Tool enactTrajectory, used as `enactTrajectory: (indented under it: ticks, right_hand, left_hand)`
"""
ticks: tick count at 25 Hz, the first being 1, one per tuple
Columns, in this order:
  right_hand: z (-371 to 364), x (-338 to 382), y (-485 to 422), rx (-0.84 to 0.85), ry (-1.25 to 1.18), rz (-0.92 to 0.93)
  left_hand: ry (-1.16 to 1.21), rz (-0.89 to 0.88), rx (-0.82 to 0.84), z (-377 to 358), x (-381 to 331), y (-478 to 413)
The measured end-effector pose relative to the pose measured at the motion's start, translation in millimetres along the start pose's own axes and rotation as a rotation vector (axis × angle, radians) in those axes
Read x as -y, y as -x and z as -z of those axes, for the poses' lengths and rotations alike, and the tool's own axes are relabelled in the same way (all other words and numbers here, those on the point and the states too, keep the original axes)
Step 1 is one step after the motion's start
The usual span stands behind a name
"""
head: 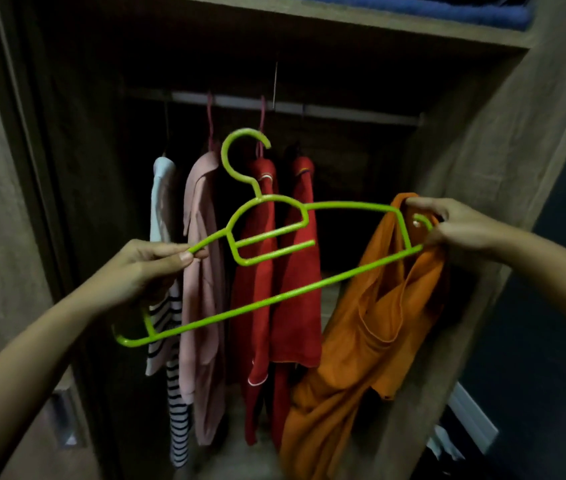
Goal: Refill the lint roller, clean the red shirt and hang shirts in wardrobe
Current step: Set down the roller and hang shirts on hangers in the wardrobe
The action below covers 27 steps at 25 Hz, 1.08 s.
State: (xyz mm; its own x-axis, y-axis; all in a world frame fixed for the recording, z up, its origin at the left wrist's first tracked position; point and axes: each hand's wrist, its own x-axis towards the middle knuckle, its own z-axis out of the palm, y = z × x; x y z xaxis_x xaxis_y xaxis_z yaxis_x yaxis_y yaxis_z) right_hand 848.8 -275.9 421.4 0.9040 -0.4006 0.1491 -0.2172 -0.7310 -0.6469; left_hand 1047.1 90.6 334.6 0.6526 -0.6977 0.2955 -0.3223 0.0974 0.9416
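A lime green plastic hanger (274, 299) is held tilted in front of the open wardrobe, its hook pointing up. My left hand (146, 268) pinches its left arm between thumb and fingers. My right hand (454, 223) grips the hanger's right end together with the collar of an orange shirt (371, 327), which hangs down from that end. Behind, two red shirts (295, 271) hang from the wardrobe rail (344, 110).
A pink shirt (202, 306) and a white and striped garment (167, 306) hang left of the red ones. A shelf (378, 19) above carries folded blue fabric (448, 10). The wardrobe's side walls stand close on both sides.
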Motion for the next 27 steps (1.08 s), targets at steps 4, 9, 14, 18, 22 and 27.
enactTrajectory:
  ticks: [4,9,14,18,22,27]
  right_hand:
    - [-28,32,16,0.128,0.116,0.187]
    - [-66,61,29,-0.128,0.623,0.643]
    - [-71,53,26,-0.403,0.716,0.814]
    - [-70,64,18,-0.489,0.734,0.843]
    - [-64,81,20,-0.545,0.647,0.870]
    - [-55,75,22,-0.469,0.600,0.894]
  left_hand:
    - [-0.132,-0.060,0.098,-19,5,-4]
    - [-0.128,-0.280,0.089,-57,-3,1]
    - [-0.875,-0.826,-0.469,-64,5,13]
    - [-1.072,-1.133,-0.314,-113,28,47]
    - [-1.071,-0.510,-0.016,-119,74,40]
    - [-0.724,-0.317,0.294,-76,109,38]
